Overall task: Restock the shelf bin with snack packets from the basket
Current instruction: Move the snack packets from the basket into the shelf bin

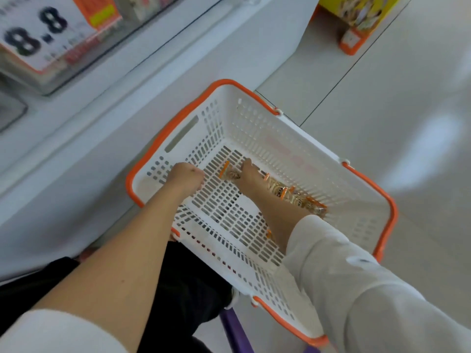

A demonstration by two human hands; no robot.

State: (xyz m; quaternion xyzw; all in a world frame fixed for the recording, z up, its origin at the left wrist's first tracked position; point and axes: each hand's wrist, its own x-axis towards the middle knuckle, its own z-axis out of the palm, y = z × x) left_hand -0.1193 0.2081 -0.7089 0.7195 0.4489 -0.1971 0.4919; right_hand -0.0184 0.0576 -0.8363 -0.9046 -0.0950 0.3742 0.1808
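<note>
A white plastic basket [257,123] with orange handles sits on the floor beside a white cabinet. Several orange-edged snack packets [300,197] lie in a row on its slatted bottom. My right hand [248,174] reaches down into the basket and holds one packet [229,173] at the row's far end. My left hand [186,177] is inside the basket to the left, fingers curled under, with nothing seen in it. The shelf bin is not clearly in view.
A white cabinet [142,80] with a glass top and a large price sign [38,34] runs along the left. A yellow and orange display stand [362,19] is at the far right. Pale floor tiles lie to the right; my dark-clothed legs are below.
</note>
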